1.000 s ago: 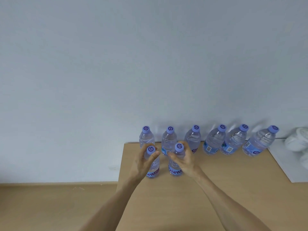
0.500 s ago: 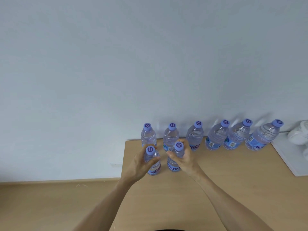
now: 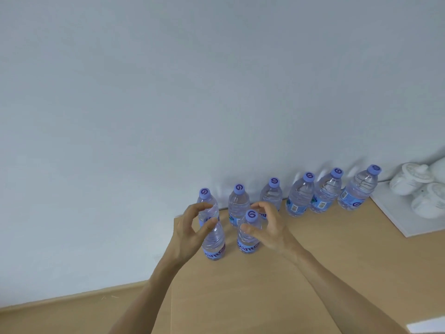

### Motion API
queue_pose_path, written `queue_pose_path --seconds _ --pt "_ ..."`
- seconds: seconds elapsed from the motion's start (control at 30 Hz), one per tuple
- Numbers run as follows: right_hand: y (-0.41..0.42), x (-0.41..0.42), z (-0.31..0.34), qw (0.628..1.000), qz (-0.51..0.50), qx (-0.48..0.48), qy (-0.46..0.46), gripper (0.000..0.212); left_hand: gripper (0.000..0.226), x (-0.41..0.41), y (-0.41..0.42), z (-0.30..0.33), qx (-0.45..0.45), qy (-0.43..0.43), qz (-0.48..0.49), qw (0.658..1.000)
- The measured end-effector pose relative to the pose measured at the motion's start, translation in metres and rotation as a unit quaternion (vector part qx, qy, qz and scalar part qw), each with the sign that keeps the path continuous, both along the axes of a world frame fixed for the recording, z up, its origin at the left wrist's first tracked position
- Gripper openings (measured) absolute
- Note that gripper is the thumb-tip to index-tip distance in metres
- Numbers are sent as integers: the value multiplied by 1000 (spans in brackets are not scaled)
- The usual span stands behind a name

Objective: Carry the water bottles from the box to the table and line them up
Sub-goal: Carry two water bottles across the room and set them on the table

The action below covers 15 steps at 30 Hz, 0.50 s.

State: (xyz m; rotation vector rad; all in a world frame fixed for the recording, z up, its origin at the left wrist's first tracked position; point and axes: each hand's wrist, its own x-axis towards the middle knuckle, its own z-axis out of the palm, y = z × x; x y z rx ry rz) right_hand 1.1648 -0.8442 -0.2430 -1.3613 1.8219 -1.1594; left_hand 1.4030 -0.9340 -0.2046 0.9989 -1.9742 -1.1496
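Left hand: grip spread, thumb touching the front-left bottle. Right hand: grip spread round the front-right bottle, thumb at its shoulder. Half a second ago both grips clasped these bottles. Both stand near the worktop's far left corner, before the back row.

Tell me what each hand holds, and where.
Cannot tell. Left hand cups the left front bottle at its neck, right hand the right front bottle; thumbs touch, fingers arch clear.
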Motion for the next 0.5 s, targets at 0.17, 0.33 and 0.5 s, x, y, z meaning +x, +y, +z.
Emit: queue_pose_path --seconds 0.17,0.33,0.5 --pt "37 -18 44 996 -24 17 79 46 20 -19 2 56 -8 78 -45 996" --pt "94 -37 83 974 -94 -4 204 33 19 -62 17 99 -34 101 -118 987" --pt "170 -59 107 936 -175 -3 306 25 14 -130 60 121 -64 125 -207 968"
